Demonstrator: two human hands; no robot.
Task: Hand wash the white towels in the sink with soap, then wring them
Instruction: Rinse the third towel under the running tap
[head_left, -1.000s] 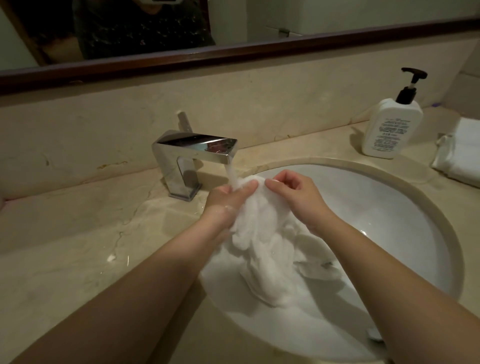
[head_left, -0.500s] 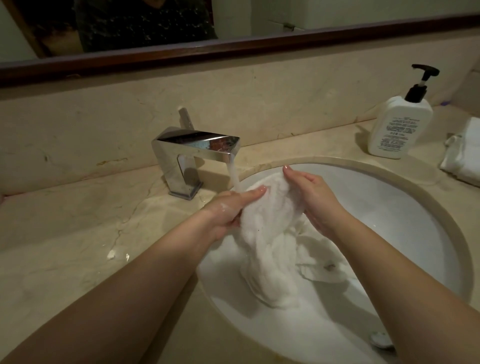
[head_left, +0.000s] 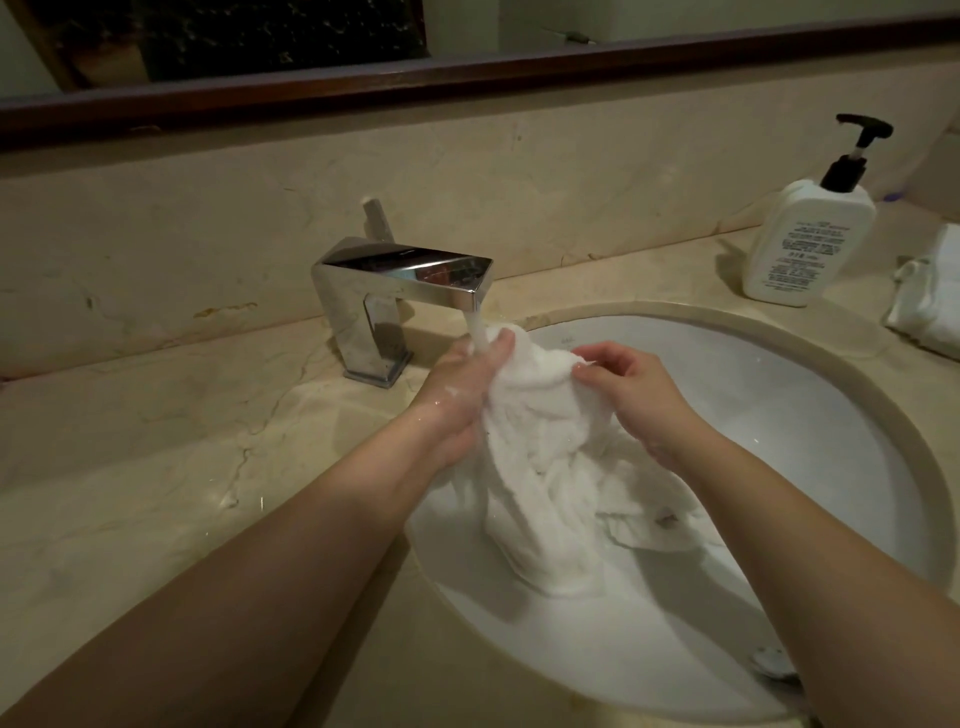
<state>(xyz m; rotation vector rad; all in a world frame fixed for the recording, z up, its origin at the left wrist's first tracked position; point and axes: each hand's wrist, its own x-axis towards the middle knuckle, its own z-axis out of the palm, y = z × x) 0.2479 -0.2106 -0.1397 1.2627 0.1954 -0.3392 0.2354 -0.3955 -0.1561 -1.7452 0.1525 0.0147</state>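
Note:
A wet white towel (head_left: 550, 467) hangs bunched over the white sink (head_left: 779, 415), its lower end trailing into the basin. My left hand (head_left: 462, 395) grips the towel's top left part right under the running water from the chrome faucet (head_left: 400, 280). My right hand (head_left: 634, 395) pinches the towel's upper right fold with curled fingers. A white soap pump bottle (head_left: 805, 239) with a black pump stands on the counter at the back right.
Another folded white towel (head_left: 930, 301) lies on the beige marble counter (head_left: 156, 467) at the far right edge. The sink drain (head_left: 774, 660) shows near my right forearm. A dark-framed mirror (head_left: 467, 78) runs along the wall behind.
My left hand has moved up under the water stream with the towel. My right hand has gone from lying flat on the towel to pinching its fold.

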